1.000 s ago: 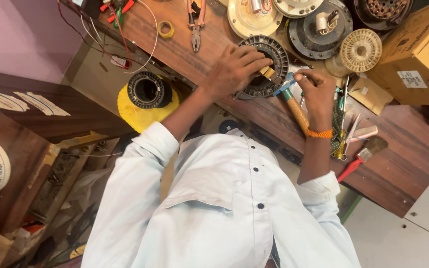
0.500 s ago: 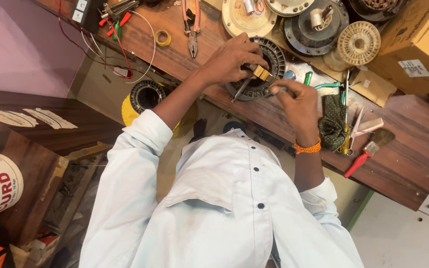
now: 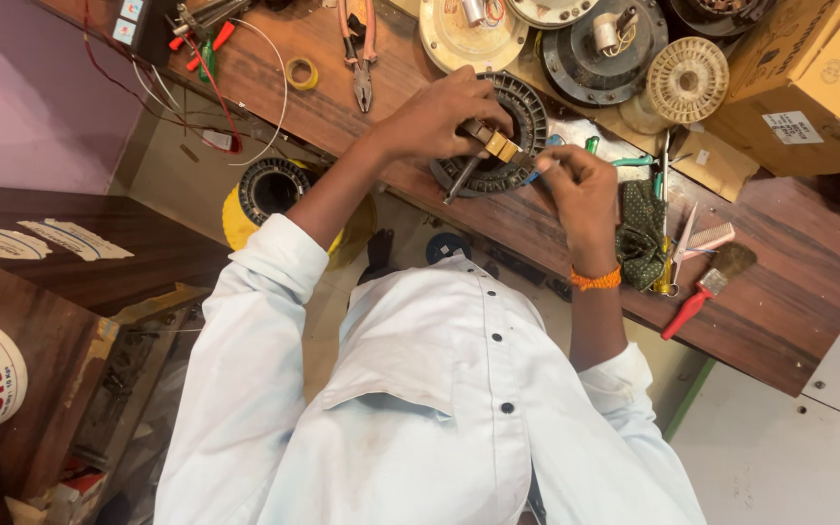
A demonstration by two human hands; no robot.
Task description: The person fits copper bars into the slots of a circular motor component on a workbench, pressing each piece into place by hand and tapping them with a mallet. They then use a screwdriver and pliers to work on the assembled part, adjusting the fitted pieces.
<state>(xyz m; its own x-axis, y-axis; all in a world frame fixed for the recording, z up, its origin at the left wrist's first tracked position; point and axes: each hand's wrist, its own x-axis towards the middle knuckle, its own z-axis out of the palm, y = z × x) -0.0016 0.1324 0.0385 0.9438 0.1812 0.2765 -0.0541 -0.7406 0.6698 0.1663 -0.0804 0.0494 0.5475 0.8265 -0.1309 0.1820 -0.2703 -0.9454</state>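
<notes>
Head view, entry 1, work piece: I am looking at a black ring-shaped stator (image 3: 515, 122) lying flat on the wooden bench (image 3: 789, 292), near its front edge. It sits between the pliers (image 3: 360, 58) and a green patterned cloth (image 3: 640, 228).

Entry 2, left hand (image 3: 439, 117): it is resting over the stator's near rim, its grip clenched on a small brass-coloured piece (image 3: 494, 146). A thin dark rod (image 3: 463, 181) is jutting out below the palm.

Entry 3, right hand (image 3: 577, 190), orange band at the wrist: its fingertips are pinching together just beside the brass piece. A blue end is showing there, but I cannot tell what it belongs to.

Entry 4, progress: I judge the work on the stator to be mid-way. Both hands are working at one spot on the rim, the ring is not set aside, and other motor parts (image 3: 603, 49) are waiting at the back of the bench.

Entry 5, change: a second ago the right hand was standing further off, holding a wooden-handled tool. Now it is closing in on the rim. The left hand is keeping its place.
</notes>
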